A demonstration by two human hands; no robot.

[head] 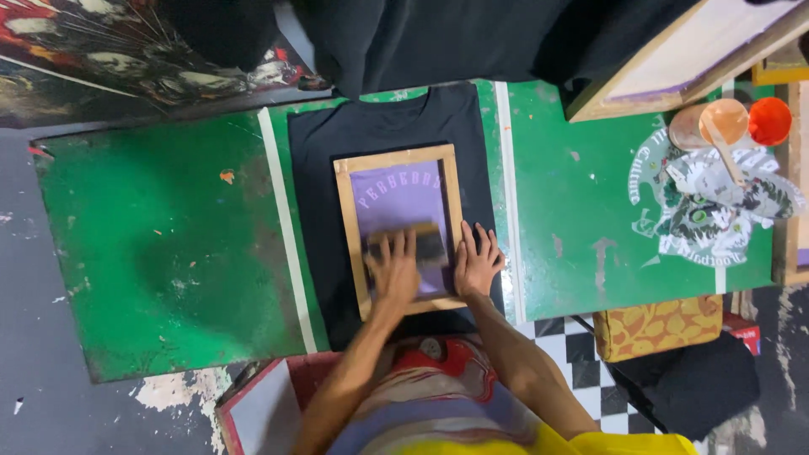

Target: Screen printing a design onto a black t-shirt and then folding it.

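At the right of the frame a peach cup (724,120) and an orange cup (770,120) stand side by side. A yellow patterned cushion (657,324) sits lower right, above dark cloth (699,383) on checkered floor (577,362).

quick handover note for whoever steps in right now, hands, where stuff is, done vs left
Left hand: pressing the squeegee flat on the purple mesh, in the lower half of the wooden screen frame.
Right hand: fingers spread, bracing the frame's right rail.
Black t-shirt lies flat under the frame on the green table.
Ink cups with a stick sit far right, untouched.
Done: shirt laid out, screen placed on it, squeegee low on the mesh.
Left: lifting the frame; print quality cannot be seen while the screen covers it.
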